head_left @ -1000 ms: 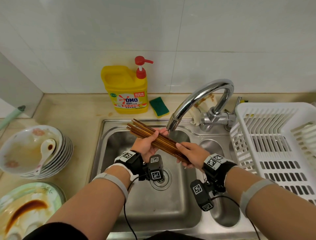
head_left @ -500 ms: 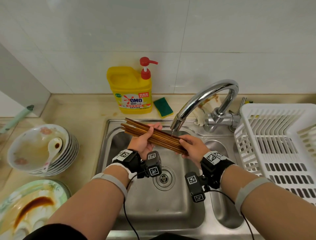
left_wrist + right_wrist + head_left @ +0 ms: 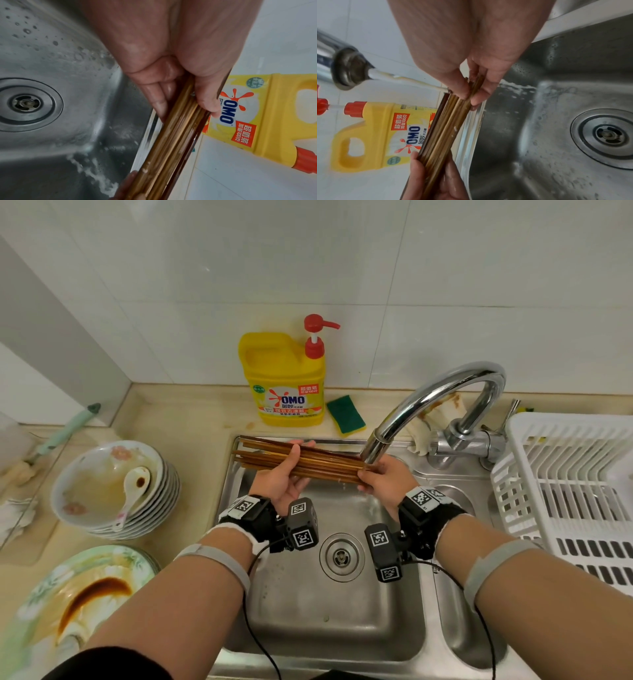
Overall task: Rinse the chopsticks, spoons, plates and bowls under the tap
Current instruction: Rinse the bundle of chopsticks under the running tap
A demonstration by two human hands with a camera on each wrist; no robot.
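Bundle of brown chopsticks [image 3: 308, 462] held level over the back of the sink [image 3: 329, 625], right end under the tap [image 3: 376, 446] spout, water stream hitting it there. Left hand [image 3: 284, 479] grips the bundle mid-length, thumb over the top, fingers beneath. Right hand [image 3: 385, 482] pinches the right end, fingers wrapped round. Left of the sink on the surface [image 3: 191, 433]: stack of dirty bowls [image 3: 102, 491] with a white spoon [image 3: 132, 491] in the top one, sauce-smeared plates [image 3: 68, 597] nearer the camera. Behind the sink: yellow detergent bottle [image 3: 286, 385], green sponge [image 3: 346, 414]. Right of the sink: white rack [image 3: 565, 484].
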